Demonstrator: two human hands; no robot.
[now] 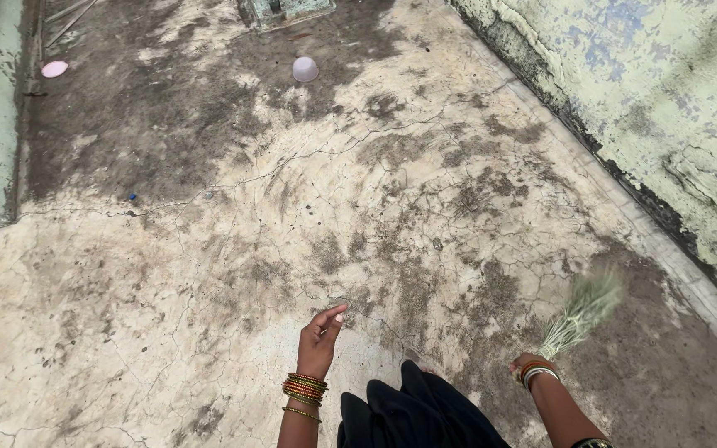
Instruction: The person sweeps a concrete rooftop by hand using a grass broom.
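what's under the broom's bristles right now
Stained, cracked concrete floor lies beneath the blurred broom, held in the right hand. Any dust directly under the bristles is hidden.

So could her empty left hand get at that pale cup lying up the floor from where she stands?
Probably not from here. The left hand hangs empty near her body, and the cup lies far across bare floor; nothing blocks it.

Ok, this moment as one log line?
right hand: grips broom | left hand: empty, open | concrete floor: stained, cracked
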